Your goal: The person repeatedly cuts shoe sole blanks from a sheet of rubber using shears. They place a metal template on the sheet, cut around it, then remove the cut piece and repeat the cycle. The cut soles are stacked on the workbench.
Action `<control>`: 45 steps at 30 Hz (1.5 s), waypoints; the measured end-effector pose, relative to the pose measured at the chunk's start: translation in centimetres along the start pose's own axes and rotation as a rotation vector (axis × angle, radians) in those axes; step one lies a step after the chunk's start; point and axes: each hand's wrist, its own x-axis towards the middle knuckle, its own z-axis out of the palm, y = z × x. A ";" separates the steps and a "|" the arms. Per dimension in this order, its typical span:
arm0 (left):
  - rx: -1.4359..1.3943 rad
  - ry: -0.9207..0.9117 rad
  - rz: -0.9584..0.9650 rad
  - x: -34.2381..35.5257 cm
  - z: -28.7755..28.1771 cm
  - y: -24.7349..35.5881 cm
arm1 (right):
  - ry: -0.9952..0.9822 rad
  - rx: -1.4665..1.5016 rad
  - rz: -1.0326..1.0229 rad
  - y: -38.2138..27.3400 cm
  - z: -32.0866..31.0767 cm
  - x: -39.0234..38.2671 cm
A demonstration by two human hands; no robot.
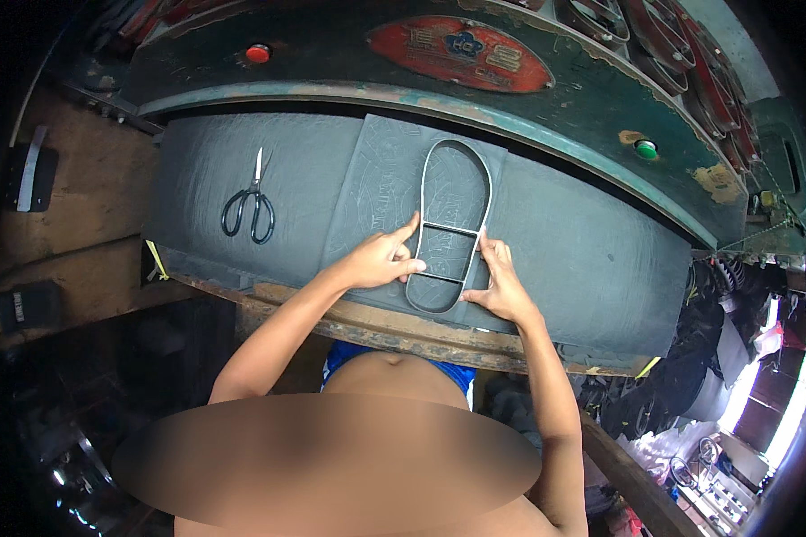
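Nearest the lens in the head view, the person's bare forearms are rising from the lower edge toward a shoe-sole-shaped metal cutting frame (pixel 450 224), which serves here as the landmark. The frame is lying flat on a dark grey rubber sheet (pixel 381 192), toe end pointing away from the person, heel end close to the near edge of the sheet, with two crossbars running across its lower half.

The left hand (pixel 381 260) is resting on the sheet just left of the frame's heel half, its index finger stretching up to touch the left rail near the upper crossbar and its thumb pressing against the rail lower down. The right hand (pixel 501 285) is sitting just right of the heel, its fingers lying along and touching the right rail. Both hands are open, pressing rather than clenching, one on each side of the frame.

The sheet is lying on a broad grey cutting pad (pixel 600 259) that is spreading out to either side of the frame. Well to the left of the frame, a pair of black-handled scissors (pixel 250 202) is lying on the pad, blades pointing away. Beyond the frame's toe, the green machine body (pixel 349 67) is arching over, carrying a red oval plate (pixel 461 54), a red button (pixel 258 53) far left and a green button (pixel 646 149) to the right.
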 end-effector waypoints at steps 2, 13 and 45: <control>0.011 -0.016 -0.003 0.0 -0.2 0.4 | 0.004 -0.031 0.001 -0.2 -0.1 0.0; -0.012 -0.049 0.115 0.7 -0.1 -2.2 | 0.050 -0.060 -0.050 0.6 0.3 -0.5; 0.094 0.620 0.302 1.2 3.6 -3.3 | 0.070 0.527 -0.106 -12.4 0.2 -4.5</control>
